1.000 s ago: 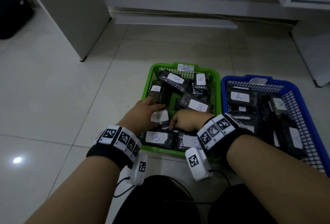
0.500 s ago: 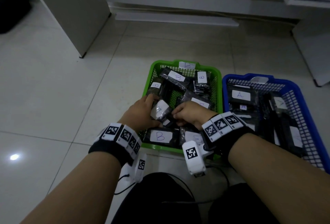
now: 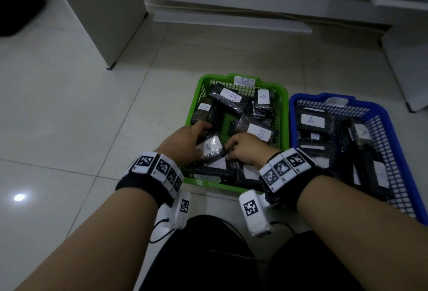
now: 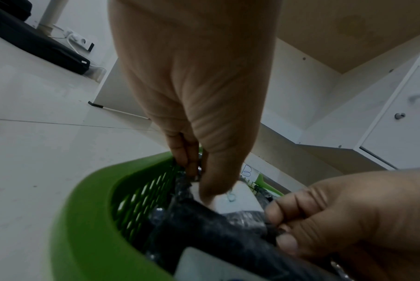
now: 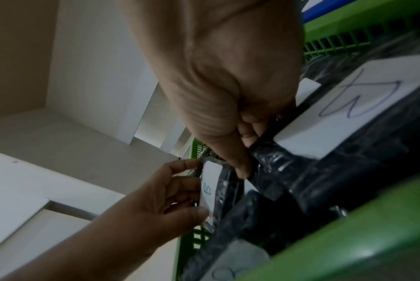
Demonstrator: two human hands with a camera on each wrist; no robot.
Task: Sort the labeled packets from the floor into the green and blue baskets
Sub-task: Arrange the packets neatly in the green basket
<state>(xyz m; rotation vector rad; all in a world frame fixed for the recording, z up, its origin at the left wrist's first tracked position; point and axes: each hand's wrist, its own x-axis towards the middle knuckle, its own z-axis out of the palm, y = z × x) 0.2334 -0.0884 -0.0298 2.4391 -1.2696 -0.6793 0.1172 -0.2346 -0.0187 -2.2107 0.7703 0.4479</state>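
Both hands are down in the green basket (image 3: 284, 105), which holds several black packets with white B labels. My left hand (image 3: 196, 143) pinches the left end of one black B packet (image 3: 212, 148), thumb on its white label (image 4: 237, 198). My right hand (image 3: 229, 150) pinches the other end of that packet (image 5: 230, 192), fingers curled. The packet stands tilted above the others. The blue basket (image 3: 379, 108), right beside the green one, holds several packets labeled A. No packet shows on the floor.
Pale floor tiles (image 3: 81, 128) spread out to the left. A white cabinet panel (image 3: 104, 12) stands at the back left and more white furniture (image 3: 407, 63) at the back right. A dark bag (image 3: 16, 5) lies far left. My dark-clothed legs fill the bottom edge.
A second ago the B packet lay flat among the others under my hands. It has since been lifted and tilted up, and both hands now hold it by its ends.
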